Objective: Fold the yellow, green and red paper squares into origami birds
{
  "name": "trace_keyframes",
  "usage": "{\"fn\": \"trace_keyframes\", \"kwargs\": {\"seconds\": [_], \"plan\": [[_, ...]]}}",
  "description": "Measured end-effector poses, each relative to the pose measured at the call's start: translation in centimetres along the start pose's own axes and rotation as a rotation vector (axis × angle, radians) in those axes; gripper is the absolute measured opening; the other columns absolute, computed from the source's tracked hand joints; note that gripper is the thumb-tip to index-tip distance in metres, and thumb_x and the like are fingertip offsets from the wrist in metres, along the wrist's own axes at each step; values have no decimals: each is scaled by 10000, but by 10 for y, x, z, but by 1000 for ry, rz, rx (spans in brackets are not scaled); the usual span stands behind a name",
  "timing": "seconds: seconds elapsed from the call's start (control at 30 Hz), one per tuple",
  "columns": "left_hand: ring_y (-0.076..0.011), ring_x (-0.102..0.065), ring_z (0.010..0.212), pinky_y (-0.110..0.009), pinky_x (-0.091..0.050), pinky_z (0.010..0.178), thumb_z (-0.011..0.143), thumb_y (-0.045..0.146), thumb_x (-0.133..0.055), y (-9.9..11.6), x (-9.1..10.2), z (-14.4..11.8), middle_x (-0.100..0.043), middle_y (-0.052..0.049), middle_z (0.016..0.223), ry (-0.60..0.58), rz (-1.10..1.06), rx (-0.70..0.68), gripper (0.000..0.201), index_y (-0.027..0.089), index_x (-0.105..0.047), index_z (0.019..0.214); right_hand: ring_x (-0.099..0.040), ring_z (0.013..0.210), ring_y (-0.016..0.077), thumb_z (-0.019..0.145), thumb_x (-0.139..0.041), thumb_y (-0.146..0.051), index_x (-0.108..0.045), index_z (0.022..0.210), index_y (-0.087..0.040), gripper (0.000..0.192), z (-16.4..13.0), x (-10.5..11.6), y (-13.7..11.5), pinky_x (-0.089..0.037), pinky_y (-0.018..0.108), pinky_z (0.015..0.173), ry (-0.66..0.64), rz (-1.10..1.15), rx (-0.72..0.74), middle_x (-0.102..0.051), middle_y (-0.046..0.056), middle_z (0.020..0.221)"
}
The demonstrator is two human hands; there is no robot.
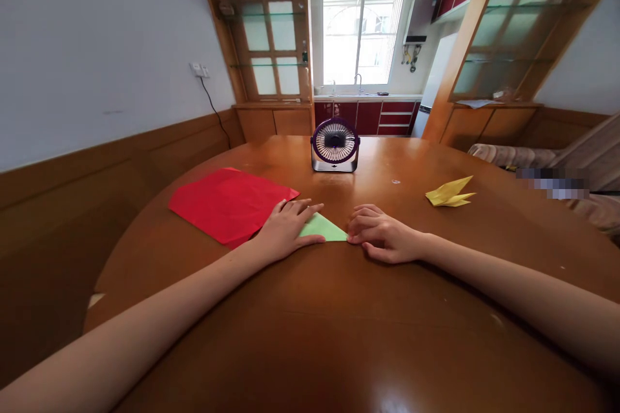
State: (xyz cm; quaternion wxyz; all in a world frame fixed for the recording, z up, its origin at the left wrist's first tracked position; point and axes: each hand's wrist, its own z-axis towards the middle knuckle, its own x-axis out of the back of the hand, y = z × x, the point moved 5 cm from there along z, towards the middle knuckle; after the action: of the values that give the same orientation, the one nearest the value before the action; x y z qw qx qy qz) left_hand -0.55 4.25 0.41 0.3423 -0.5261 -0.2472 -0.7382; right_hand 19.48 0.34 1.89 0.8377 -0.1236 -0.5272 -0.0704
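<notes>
Paper [325,230], green — left hand [285,227] spread over it | right hand [383,232] half-curled, touching its corner

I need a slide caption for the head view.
Left hand and right hand touching green paper on a table with red paper, yellow paper and a fan.

1 view | head-worn | faces forward, down | table [310,335] near, window [343,35] far

The left-hand grip [288,229] hides the left part of the green paper [327,230]; the right-hand grip [385,233] obscures its right tip. Both forearms [513,281] and the near side of the desk [310,329] are cut off. A pale fleck [396,181] is too small to identify.
</notes>
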Motion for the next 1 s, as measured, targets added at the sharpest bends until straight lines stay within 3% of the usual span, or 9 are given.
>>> {"fn": "trace_keyframes", "kwargs": {"seconds": [0.13, 0.33, 0.47, 0.57, 0.7, 0.8, 0.9, 1.0], "plan": [[-315, -303, 1409, -580, -179, 1130, 861, 647, -512, -4, -3, 0, -354, -152, 1515, -99, -45, 34, 759, 251, -318, 1479, -545, 970, 209, 827, -512, -152, -676, 1015, -195, 253, -3, 1, 2, -319, 510, 1051, 14, 9, -13, -641, 66, 977], [-346, -245, 1432, -587, -192, 1122, 838, 684, -511, -9, -5, 5, -276, -195, 1544, -152, -94, 28, 846, 229, -261, 1506, -544, 953, 201, 863, -503, -169, -664, 1039, -193, 240, -13, 4, 1, -308, 512, 1055, -9, 55, -39, -621, 65, 967], [-392, -283, 1407, -617, -240, 1092, 807, 668, -575, -12, -2, 3, -256, -209, 1547, -128, -94, 48, 857, 245, -293, 1497, -539, 957, 205, 871, -508, -191, -667, 1045, -188, 236, -15, 5, 1, -328, 508, 1035, -37, 91, -65, -611, 70, 965], [-365, -289, 1411, -575, -293, 1094, 851, 568, -597, -7, 4, 1, -251, -158, 1562, -85, -115, -48, 677, 294, -408, 1441, -538, 945, 201, 868, -521, -187, -680, 1027, -177, 225, -14, 5, 3, -327, 500, 1034, -34, 116, -92, -610, 68, 944], [-297, -340, 1392, -518, -335, 1102, 937, 400, -543, 8, 12, -3, -354, -102, 1517, 4, -129, -276, 334, 294, -626, 1243, -549, 909, 187, 887, -524, -188, -693, 1020, -176, 216, -14, 2, 8, -346, 478, 1012, -6, 170, -106, -604, 56, 907], [-289, -432, 1320, -530, -347, 1095, 961, 340, -505, 15, 15, -5, -473, -129, 1416, 32, -63, -353, 308, 244, -637, 1223, -558, 894, 180, 901, -523, -184, -694, 1010, -182, 203, -15, 1, 12, -384, 452, 966, 20, 199, -127, -609, 55, 906], [-291, -446, 1301, -540, -327, 1103, 980, 339, -458, 21, 15, -7, -496, -139, 1389, 34, 18, -406, 332, 215, -604, 1252, -557, 887, 183, 902, -533, -189, -688, 949, -170, 163, -12, 0, 12, -412, 423, 923, 49, 196, -165, -617, 63, 906], [-291, -510, 1205, -492, -405, 1037, 990, 373, -423, 23, 14, -7, -559, -144, 1283, 27, 90, -424, 360, 183, -599, 1241, -554, 851, 178, 902, -546, -208, -669, 858, -159, 140, -7, -1, 11, -432, 398, 884, 73, 178, -208, -620, 66, 883]]}}
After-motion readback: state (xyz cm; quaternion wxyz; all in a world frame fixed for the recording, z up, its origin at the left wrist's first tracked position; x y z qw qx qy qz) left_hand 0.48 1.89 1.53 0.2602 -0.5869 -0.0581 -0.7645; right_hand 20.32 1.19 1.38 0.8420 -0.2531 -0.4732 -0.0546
